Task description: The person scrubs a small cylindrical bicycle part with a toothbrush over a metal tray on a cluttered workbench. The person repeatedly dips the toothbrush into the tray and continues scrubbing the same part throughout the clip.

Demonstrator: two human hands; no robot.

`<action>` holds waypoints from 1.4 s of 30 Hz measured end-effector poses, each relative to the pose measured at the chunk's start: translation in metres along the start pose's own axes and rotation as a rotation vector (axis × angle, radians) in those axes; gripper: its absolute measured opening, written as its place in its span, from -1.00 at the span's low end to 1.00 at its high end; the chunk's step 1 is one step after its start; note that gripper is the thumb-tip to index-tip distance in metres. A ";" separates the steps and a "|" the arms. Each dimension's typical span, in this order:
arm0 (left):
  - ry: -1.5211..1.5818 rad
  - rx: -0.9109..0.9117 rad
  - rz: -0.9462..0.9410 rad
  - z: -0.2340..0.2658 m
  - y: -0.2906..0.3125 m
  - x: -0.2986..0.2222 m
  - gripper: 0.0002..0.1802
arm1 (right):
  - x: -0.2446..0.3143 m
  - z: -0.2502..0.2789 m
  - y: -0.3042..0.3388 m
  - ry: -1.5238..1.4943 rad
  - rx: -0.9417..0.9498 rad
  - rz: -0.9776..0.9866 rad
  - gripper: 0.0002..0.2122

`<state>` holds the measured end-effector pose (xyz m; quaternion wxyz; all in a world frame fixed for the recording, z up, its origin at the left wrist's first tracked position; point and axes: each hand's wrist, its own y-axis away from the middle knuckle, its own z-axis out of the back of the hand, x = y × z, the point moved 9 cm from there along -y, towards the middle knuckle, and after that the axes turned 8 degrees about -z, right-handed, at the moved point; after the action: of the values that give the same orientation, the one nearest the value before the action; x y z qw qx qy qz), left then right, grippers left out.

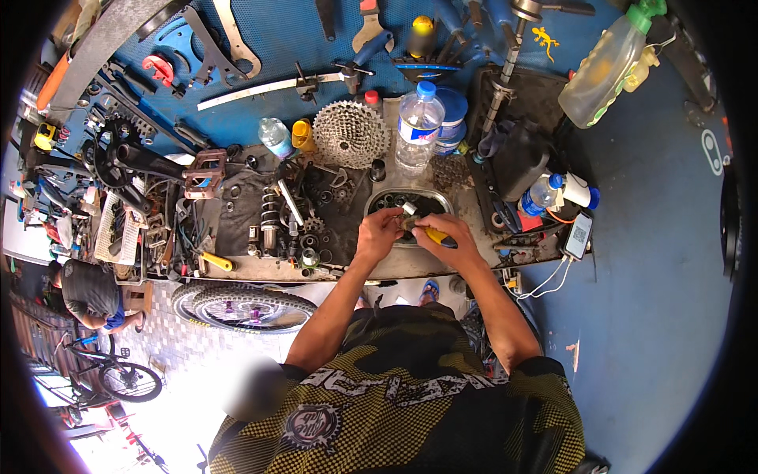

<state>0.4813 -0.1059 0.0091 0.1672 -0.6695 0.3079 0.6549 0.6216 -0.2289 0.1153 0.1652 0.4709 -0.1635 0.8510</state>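
Observation:
Over the metal tray (369, 204) at the bench's front, my two hands work close together. My left hand (380, 235) pinches a small silvery part (408, 208) between thumb and fingers. In my right hand (458, 245) is a tool with a yellow and black handle (435, 235). Its tip meets the area of the small part, and its kind cannot be made out. Dark small parts lie in the tray beneath, partly hidden by my hands.
Behind the tray stand a large bike cassette (350, 134) and a clear water bottle (418, 130). A shock absorber (270, 221) and loose parts lie to the left. A phone (579, 236) with a white cable rests at right. A person (91, 292) sits far left.

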 end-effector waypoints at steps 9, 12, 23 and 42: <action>-0.024 0.005 0.031 -0.001 -0.003 0.004 -0.65 | 0.021 0.012 0.007 0.073 -0.031 0.211 -0.78; -0.002 0.026 0.052 0.001 0.000 0.005 -0.64 | 0.028 0.011 0.009 0.076 -0.013 0.256 -0.77; 0.012 0.087 0.098 -0.003 0.002 0.009 -0.62 | 0.019 0.015 0.008 0.075 -0.010 0.289 -0.74; -0.312 0.068 -0.086 0.001 0.001 -0.003 -0.61 | -0.017 0.002 0.005 -0.056 -0.175 -0.192 -0.80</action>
<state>0.4805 -0.1053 0.0117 0.2634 -0.5661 0.2716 0.7324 0.6299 -0.2364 0.1012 0.2820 0.4916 -0.1959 0.8003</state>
